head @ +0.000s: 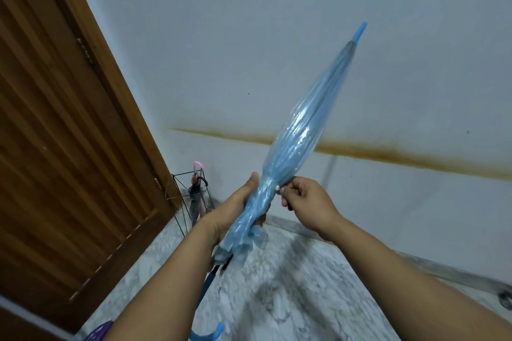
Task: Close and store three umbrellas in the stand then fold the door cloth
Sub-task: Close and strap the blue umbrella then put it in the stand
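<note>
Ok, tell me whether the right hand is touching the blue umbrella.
Touching. The head view shows the right hand pinching what looks like the strap at the gathered canopy of the blue umbrella, fingertips against it, while the left hand grips the folds.

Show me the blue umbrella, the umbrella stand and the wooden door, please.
blue umbrella (300,130): head view, middle of the folded canopy.
umbrella stand (181,203): head view, thin wire leg on its left side.
wooden door (63,130): head view, slatted panel of the door.
</note>
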